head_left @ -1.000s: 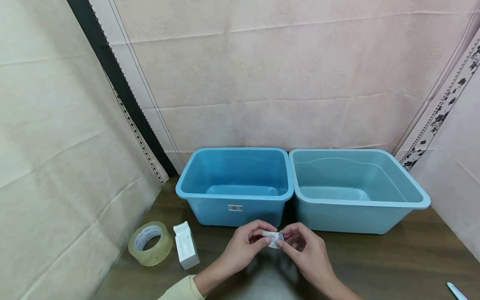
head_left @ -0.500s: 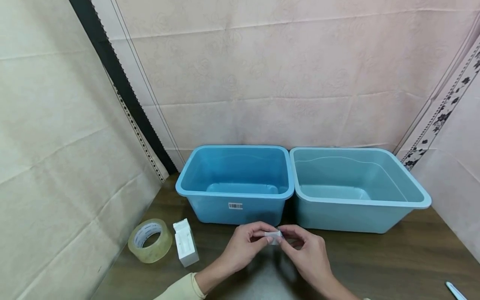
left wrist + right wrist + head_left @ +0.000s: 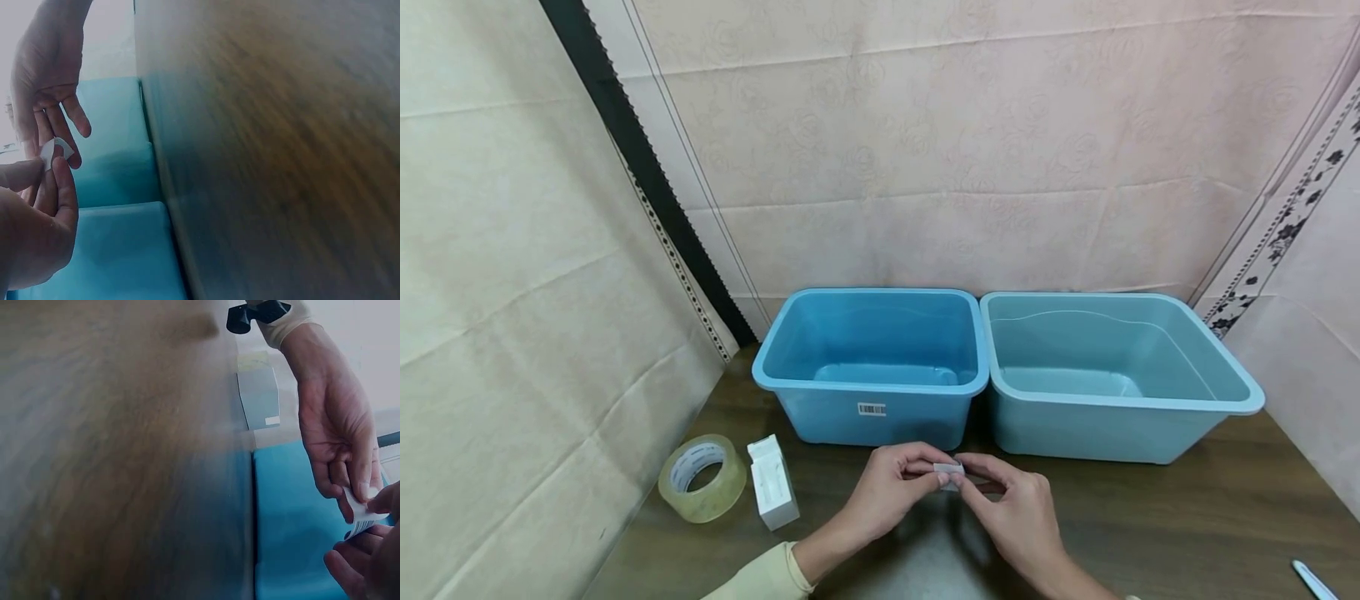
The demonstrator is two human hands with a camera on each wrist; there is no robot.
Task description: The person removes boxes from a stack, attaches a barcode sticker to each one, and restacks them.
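And there on the wooden table (image 3: 1150, 525) stand two tubs, side by side: the bluer tub (image 3: 868, 389) on the left, a barcode sticker (image 3: 872, 409) on its front, the paler tub (image 3: 1120, 405) right next to it! Over to the left, a roll of clear tape (image 3: 713, 502), with a white box (image 3: 772, 483) just beside it, and far right, a pale blue stick (image 3: 1312, 579), cut off at the edge; behind it all, creased pale cloth (image 3: 925, 142), a black stripe (image 3: 647, 162) slanting down on the left

Paper label (image 3: 948, 468), smooth plastic tub (image 3: 827, 423)
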